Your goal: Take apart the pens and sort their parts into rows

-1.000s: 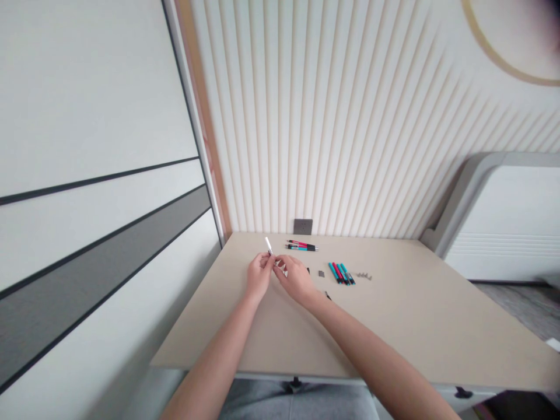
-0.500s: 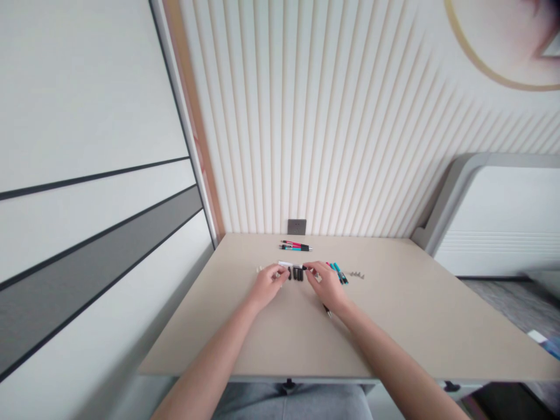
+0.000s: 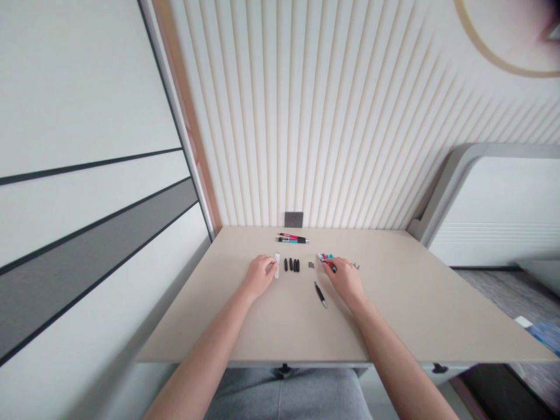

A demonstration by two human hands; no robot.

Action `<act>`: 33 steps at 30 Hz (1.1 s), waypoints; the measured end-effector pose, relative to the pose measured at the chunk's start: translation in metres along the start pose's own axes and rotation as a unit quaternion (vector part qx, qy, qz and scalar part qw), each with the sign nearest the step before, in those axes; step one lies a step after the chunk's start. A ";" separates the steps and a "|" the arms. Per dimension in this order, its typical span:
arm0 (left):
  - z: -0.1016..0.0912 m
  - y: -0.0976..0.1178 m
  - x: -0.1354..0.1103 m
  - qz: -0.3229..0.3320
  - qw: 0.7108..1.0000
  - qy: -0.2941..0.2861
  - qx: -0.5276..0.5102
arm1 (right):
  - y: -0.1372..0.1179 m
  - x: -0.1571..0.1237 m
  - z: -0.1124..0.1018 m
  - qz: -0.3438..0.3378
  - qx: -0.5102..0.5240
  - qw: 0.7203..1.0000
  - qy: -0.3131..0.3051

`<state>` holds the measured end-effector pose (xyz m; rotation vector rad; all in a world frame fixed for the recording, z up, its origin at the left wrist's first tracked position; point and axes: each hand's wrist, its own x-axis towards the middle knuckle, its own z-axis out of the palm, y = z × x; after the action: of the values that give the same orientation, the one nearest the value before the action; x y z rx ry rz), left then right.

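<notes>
My left hand [image 3: 260, 275] rests on the beige table [image 3: 271, 326], its curled fingertips on a short white tube [image 3: 276, 265] that lies on the tabletop. A row of several small black caps [image 3: 291, 265] sits just right of the tube. My right hand [image 3: 346, 280] covers a bunch of red and teal pens [image 3: 326, 257], with its fingers closed over one of them. Between my hands lie a small grey piece [image 3: 311, 265] and a black pen [image 3: 321, 294].
A red pen and a teal pen [image 3: 292, 238] lie near the back edge, below a grey wall socket [image 3: 293, 219]. Some tiny grey bits [image 3: 356, 266] sit right of my right hand. A slatted wall stands behind, and a white and grey cabinet [image 3: 494, 210] is to the right.
Both hands held the white tube up together; now they have parted. The left hand brought the tube down to the table, and the right hand moved right to the coloured pens.
</notes>
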<state>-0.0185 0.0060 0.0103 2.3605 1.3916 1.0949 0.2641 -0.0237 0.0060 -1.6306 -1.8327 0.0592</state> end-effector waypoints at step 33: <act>0.000 -0.001 -0.001 0.014 1.000 0.000 0.013 | -0.011 -0.006 -0.006 0.035 -0.124 0.985 -0.114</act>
<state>-0.0195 0.0063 0.0089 2.4056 1.3860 1.0906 0.2572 -0.0338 0.0127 -1.9289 -2.0188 0.0524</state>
